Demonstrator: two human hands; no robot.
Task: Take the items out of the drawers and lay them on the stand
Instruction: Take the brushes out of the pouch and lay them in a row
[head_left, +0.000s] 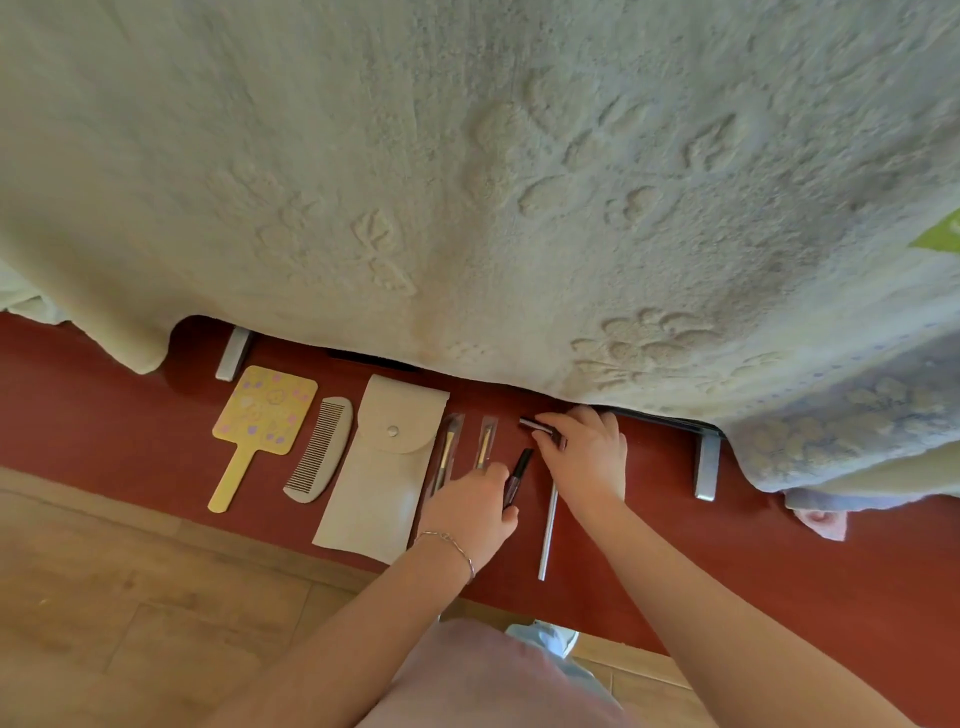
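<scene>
- Dark tube (518, 477) lies on the red stand (779, 545), right of two wrapped brushes (443, 457); the left hand (470, 512) pinches its near end.
- Right hand (584, 454) curls its fingers round a small dark stick (540, 428).
- Best to set each one parallel to the row, then let go gently so nothing rolls.

both our bare arms stretched forward and down, our left hand (470, 512) palm down with a thin bracelet (452, 545) on the wrist, fingers curled round a dark tube (518, 478), our right hand (582, 452) just ahead of it, fingertips pinching a small dark stick (537, 427)
</scene>
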